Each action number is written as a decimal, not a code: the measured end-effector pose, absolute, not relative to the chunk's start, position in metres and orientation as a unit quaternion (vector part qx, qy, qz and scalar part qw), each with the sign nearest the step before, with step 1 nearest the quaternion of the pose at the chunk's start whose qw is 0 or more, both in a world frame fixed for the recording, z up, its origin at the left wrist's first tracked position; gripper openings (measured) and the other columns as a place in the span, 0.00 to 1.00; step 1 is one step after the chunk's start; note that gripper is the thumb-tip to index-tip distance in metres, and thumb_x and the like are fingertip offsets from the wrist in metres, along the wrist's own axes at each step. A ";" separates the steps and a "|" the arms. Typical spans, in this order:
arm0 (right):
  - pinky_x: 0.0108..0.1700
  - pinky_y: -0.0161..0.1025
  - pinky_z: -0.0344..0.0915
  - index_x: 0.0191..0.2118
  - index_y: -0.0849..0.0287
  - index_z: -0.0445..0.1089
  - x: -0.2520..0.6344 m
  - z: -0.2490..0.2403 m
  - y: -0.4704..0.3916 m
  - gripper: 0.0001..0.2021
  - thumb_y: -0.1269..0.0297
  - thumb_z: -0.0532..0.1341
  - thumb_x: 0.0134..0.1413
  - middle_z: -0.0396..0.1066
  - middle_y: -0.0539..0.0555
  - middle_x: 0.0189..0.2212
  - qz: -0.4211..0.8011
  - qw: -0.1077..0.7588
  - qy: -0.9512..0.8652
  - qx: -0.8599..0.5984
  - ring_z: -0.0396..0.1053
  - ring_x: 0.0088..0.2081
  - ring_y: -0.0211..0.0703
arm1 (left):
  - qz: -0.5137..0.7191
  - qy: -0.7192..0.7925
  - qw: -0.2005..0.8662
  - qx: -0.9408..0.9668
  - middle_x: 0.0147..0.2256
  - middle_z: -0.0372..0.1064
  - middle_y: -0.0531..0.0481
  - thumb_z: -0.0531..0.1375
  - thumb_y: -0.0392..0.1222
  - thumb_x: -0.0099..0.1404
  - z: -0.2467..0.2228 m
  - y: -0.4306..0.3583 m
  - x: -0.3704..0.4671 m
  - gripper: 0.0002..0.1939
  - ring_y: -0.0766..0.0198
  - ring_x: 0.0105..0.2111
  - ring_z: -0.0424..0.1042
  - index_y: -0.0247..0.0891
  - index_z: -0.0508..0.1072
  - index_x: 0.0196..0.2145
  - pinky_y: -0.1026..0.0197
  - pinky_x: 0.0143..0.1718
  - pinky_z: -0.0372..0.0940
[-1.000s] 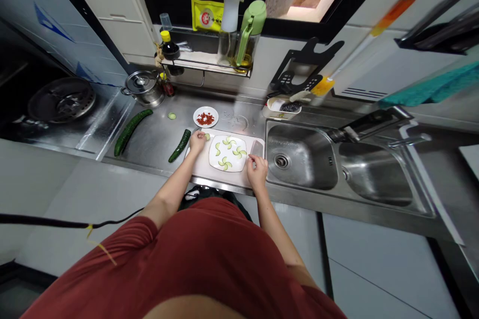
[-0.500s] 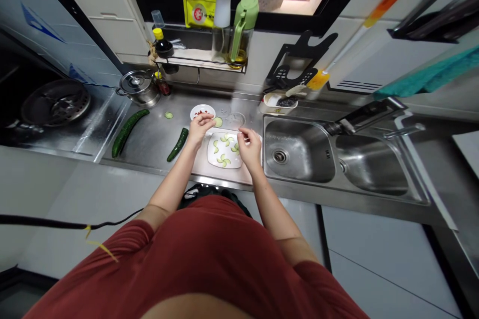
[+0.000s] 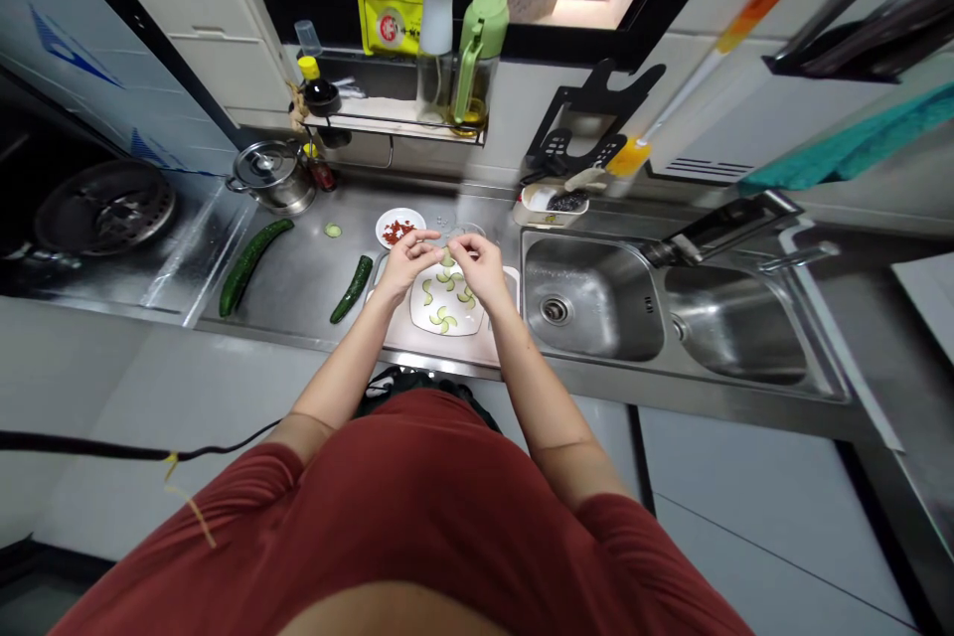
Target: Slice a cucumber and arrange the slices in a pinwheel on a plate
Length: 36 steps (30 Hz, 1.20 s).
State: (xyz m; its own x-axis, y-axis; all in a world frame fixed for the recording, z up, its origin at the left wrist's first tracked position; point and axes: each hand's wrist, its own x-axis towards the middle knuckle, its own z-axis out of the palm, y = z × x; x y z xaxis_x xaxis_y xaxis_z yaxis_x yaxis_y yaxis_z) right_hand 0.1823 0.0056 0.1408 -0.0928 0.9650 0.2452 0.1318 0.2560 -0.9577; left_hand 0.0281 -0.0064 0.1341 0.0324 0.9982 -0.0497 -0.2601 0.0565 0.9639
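Both hands are together over the far edge of a white plate point(image 3: 445, 315) that bears several curved cucumber slices in pinwheel shapes. A pale green cucumber slice point(image 3: 448, 258) shows between the fingertips. My right hand point(image 3: 479, 268) is closed in a pinch on it. My left hand point(image 3: 406, 265) is beside it with bent fingers; whether it grips the slice too is hard to make out. Under the plate lies a light cutting board point(image 3: 477, 350). Just beyond my left hand is a small white dish point(image 3: 381, 227) of red pieces.
A cut cucumber point(image 3: 352, 289), a longer cucumber point(image 3: 253, 265) and a small slice point(image 3: 332, 231) lie to the left on the steel counter. A lidded pot point(image 3: 273, 181) stands behind them. The double sink point(image 3: 596, 303) is at the right, below a faucet point(image 3: 726, 231).
My right hand has moved left and away from me to meet my left hand. The slice by my left fingertips is now between both hands. The red pieces are more visible.
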 end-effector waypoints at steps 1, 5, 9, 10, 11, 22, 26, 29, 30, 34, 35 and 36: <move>0.40 0.39 0.65 0.31 0.58 0.70 0.182 0.141 0.006 0.15 0.50 0.60 0.55 0.71 0.51 0.30 0.416 0.509 -0.603 -0.452 0.68 0.34 0.40 | 0.534 0.434 0.610 0.392 0.30 0.72 0.54 0.70 0.53 0.50 0.132 -0.007 0.029 0.25 0.71 0.27 0.69 0.39 0.72 0.42 0.69 0.30 0.62; 0.40 0.38 0.65 0.31 0.58 0.69 0.182 0.142 0.006 0.16 0.49 0.61 0.54 0.71 0.51 0.29 0.428 0.520 -0.580 -0.457 0.69 0.34 0.40 | 0.429 0.383 0.779 0.250 0.32 0.73 0.49 0.57 0.65 0.61 0.125 -0.012 0.034 0.28 0.69 0.25 0.70 0.39 0.71 0.45 0.67 0.25 0.62; 0.35 0.35 0.65 0.31 0.58 0.69 0.181 0.145 0.005 0.16 0.48 0.62 0.52 0.70 0.50 0.29 0.456 0.519 -0.565 -0.451 0.67 0.31 0.37 | 0.366 0.315 0.861 0.158 0.33 0.73 0.47 0.52 0.63 0.66 0.125 -0.014 0.041 0.25 0.65 0.26 0.71 0.39 0.71 0.44 0.63 0.28 0.65; 0.34 0.34 0.65 0.31 0.58 0.69 0.181 0.145 0.005 0.17 0.47 0.62 0.52 0.70 0.49 0.28 0.465 0.517 -0.561 -0.450 0.67 0.30 0.36 | 0.365 0.304 0.868 0.145 0.32 0.73 0.47 0.51 0.61 0.66 0.126 -0.014 0.042 0.24 0.65 0.26 0.71 0.38 0.71 0.44 0.62 0.29 0.66; 0.32 0.33 0.65 0.31 0.58 0.68 0.182 0.146 0.004 0.17 0.47 0.62 0.52 0.70 0.49 0.28 0.473 0.513 -0.558 -0.449 0.66 0.29 0.36 | 0.366 0.297 0.872 0.135 0.32 0.72 0.48 0.51 0.60 0.67 0.127 -0.014 0.043 0.23 0.65 0.26 0.72 0.38 0.71 0.43 0.61 0.29 0.66; 0.39 0.37 0.65 0.31 0.58 0.68 0.187 0.149 0.003 0.18 0.46 0.59 0.55 0.70 0.51 0.30 0.421 0.493 -0.622 -0.439 0.68 0.35 0.39 | 0.426 0.288 0.835 0.199 0.28 0.67 0.55 0.62 0.43 0.63 0.137 -0.012 0.038 0.10 0.72 0.24 0.68 0.39 0.71 0.42 0.66 0.27 0.64; 0.41 0.38 0.64 0.31 0.58 0.68 0.188 0.153 0.001 0.17 0.48 0.58 0.57 0.70 0.51 0.31 0.400 0.488 -0.650 -0.423 0.67 0.35 0.40 | 0.453 0.331 0.779 0.279 0.29 0.69 0.56 0.67 0.40 0.56 0.145 -0.013 0.031 0.23 0.73 0.26 0.69 0.43 0.70 0.49 0.68 0.28 0.63; 0.41 0.38 0.64 0.31 0.58 0.67 0.188 0.155 -0.002 0.16 0.49 0.58 0.57 0.70 0.50 0.30 0.408 0.488 -0.650 -0.416 0.67 0.34 0.39 | 0.490 0.371 0.712 0.340 0.26 0.67 0.58 0.70 0.38 0.50 0.146 -0.011 0.028 0.28 0.73 0.26 0.68 0.41 0.70 0.49 0.69 0.28 0.62; 0.40 0.38 0.64 0.31 0.58 0.67 0.188 0.155 -0.002 0.16 0.49 0.58 0.57 0.70 0.50 0.30 0.412 0.487 -0.647 -0.418 0.67 0.34 0.39 | 0.504 0.384 0.685 0.361 0.26 0.67 0.58 0.71 0.38 0.48 0.145 -0.010 0.027 0.29 0.73 0.26 0.68 0.40 0.71 0.49 0.69 0.29 0.62; 0.38 0.37 0.63 0.31 0.58 0.67 0.186 0.155 -0.003 0.15 0.50 0.58 0.56 0.69 0.50 0.29 0.421 0.485 -0.635 -0.429 0.66 0.32 0.38 | 0.543 0.416 0.580 0.442 0.29 0.70 0.55 0.72 0.42 0.46 0.143 -0.008 0.026 0.29 0.71 0.29 0.70 0.39 0.71 0.47 0.67 0.34 0.64; 0.37 0.36 0.63 0.31 0.59 0.67 0.186 0.155 -0.003 0.15 0.50 0.59 0.56 0.69 0.50 0.28 0.423 0.486 -0.632 -0.431 0.66 0.31 0.38 | 0.549 0.422 0.555 0.461 0.31 0.71 0.54 0.72 0.42 0.46 0.143 -0.009 0.026 0.29 0.70 0.30 0.70 0.39 0.71 0.47 0.66 0.35 0.64; 0.36 0.36 0.63 0.31 0.59 0.67 0.186 0.154 -0.003 0.15 0.50 0.59 0.56 0.69 0.49 0.28 0.426 0.485 -0.628 -0.434 0.65 0.31 0.37 | 0.554 0.428 0.531 0.477 0.32 0.71 0.53 0.72 0.43 0.46 0.144 -0.009 0.027 0.29 0.70 0.31 0.70 0.39 0.72 0.46 0.66 0.35 0.64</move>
